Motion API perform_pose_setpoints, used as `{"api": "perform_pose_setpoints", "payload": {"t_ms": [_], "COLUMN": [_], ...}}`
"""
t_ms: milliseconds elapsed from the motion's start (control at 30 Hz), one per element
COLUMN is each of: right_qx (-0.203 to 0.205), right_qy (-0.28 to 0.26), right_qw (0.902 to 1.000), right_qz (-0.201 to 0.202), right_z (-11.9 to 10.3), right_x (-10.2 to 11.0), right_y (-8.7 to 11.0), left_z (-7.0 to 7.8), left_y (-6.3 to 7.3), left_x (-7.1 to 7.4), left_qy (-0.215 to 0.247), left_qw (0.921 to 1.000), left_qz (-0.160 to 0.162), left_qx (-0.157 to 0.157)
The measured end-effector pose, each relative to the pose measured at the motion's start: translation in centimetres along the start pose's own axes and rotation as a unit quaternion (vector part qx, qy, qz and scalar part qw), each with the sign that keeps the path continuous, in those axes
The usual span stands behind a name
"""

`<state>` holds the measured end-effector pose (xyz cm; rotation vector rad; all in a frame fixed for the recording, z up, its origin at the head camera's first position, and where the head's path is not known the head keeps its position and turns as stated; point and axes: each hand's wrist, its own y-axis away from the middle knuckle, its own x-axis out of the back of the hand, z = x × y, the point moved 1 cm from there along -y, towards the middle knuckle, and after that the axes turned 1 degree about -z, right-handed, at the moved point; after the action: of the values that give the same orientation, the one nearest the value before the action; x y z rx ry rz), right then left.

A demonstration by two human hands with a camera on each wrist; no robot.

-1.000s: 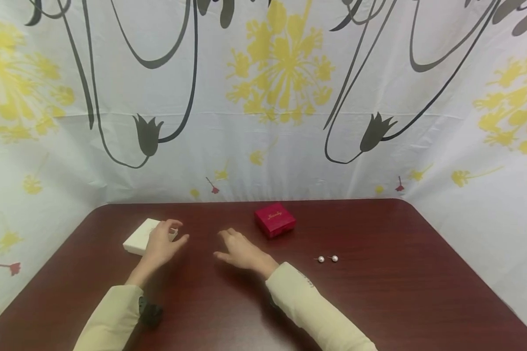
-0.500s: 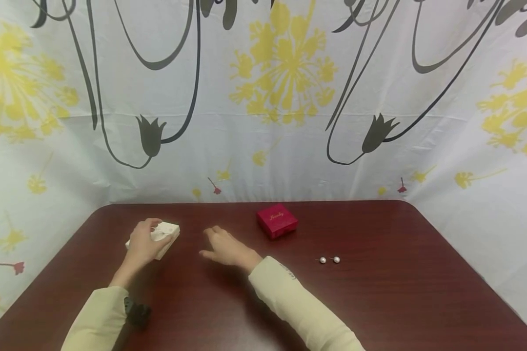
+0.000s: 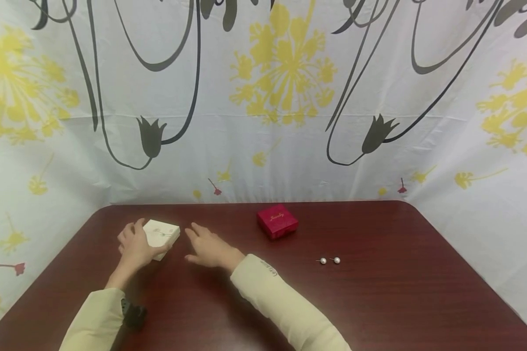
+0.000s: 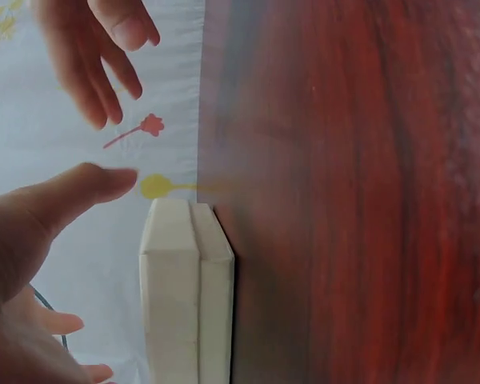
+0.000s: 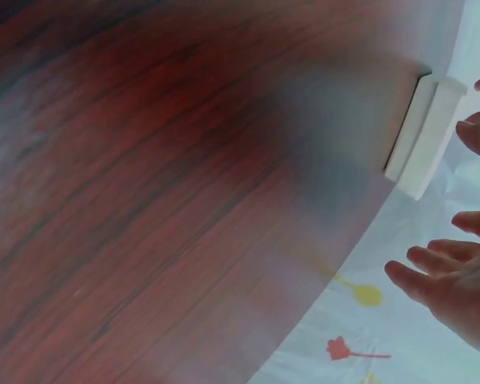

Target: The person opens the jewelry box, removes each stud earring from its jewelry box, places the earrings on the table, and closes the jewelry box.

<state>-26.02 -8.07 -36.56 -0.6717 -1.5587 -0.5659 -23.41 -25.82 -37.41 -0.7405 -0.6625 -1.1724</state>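
Our left hand (image 3: 133,246) sits at the near left side of the white box (image 3: 161,235), fingers loose and spread, not clearly wrapped round it; the left wrist view shows the thumb (image 4: 72,192) just off the box (image 4: 188,296), so we call it a wide, non-holding grip. Our right hand (image 3: 206,247) hovers flat and open just right of the box, apart from it.

The box lies on the dark wooden table (image 3: 377,302), left of centre. The red box (image 3: 277,221) stands further back to the right, with two pearl earrings (image 3: 328,261) well apart on the right.

Risk, as we judge it: with no firm hold, a nudge from either hand could slide or tip the white box. A wide sleeve (image 3: 285,312) sweep could scatter the earrings.
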Motion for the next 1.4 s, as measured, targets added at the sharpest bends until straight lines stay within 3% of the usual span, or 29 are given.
{"api": "perform_pose_setpoints", "payload": {"t_ms": [133,267,500,700,1033,1400], "right_qx": [-0.004,0.002,0.034,0.043,0.025,0.039], "right_qy": [0.004,0.025,0.048,0.06,0.031,0.022], "right_qw": [0.9998,0.9992,0.9972,0.9964,0.9991,0.999], "right_qz": [-0.019,-0.032,-0.045,-0.041,-0.014,-0.001], "right_z": [-0.7,-1.1,-1.9,-2.2,-1.7,-1.1], "right_x": [-0.1,-0.2,-0.5,-0.9,-0.9,-1.1], "right_y": [-0.3,-0.4,-0.8,-1.1,-0.8,-0.7], "left_z": [-0.2,-0.4,-0.8,-0.9,-0.8,-0.1], "left_y": [-0.3,-0.4,-0.6,-0.9,-0.8,-0.3], "left_x": [-0.3,-0.5,-0.9,-1.2,-1.6,-2.0], "left_qy": [-0.022,-0.028,-0.045,-0.049,-0.067,-0.075], "left_qw": [0.9981,0.9962,0.9948,0.9955,0.9954,0.9909], "left_qz": [-0.05,-0.074,-0.08,-0.062,-0.068,-0.088], "left_qx": [0.026,0.035,0.045,0.052,-0.001,-0.069]}}
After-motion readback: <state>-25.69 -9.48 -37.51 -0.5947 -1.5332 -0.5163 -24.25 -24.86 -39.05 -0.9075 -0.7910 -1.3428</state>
